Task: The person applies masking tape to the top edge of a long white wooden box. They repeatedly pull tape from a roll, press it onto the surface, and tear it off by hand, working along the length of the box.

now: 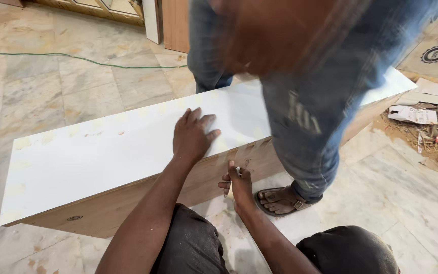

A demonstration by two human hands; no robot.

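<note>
**Two hands on a white board**

Closest to the camera are the person's knees (191, 248) in dark cloth, low over the floor (406, 203). Two bare arms reach out from there.

The right hand (239, 185) is down by the brown side of the box (128, 200). Its fingers (227, 181) are closed around a small thin tool (238, 171). The tool is too small to tell what kind it is. The tip of the tool sits right at the brown side, just under the white top.

A bit farther up, the left hand (192, 136) lies flat on the white board (102, 152). Its fingers (206, 122) are open and spread out. They press on the board and hold nothing. The hand is near the front edge of the board, a little right of its middle.

The white board is the top of the long wooden box. The box lies on the floor and runs from low on the left to high on the right. Pale yellow spots run along the edges of the board.

Just beside the right hand there is a foot in a sandal (282, 199). It belongs to another person in blue jeans (305, 101), who stands close against the box. One leg is in front of the box and one is behind it.

Farther away on the left, a green cord (51, 55) lies across the floor. On the far right there is a pile of scraps (432, 127) and sawdust. At the very back stand wooden panels (176, 23).
</note>
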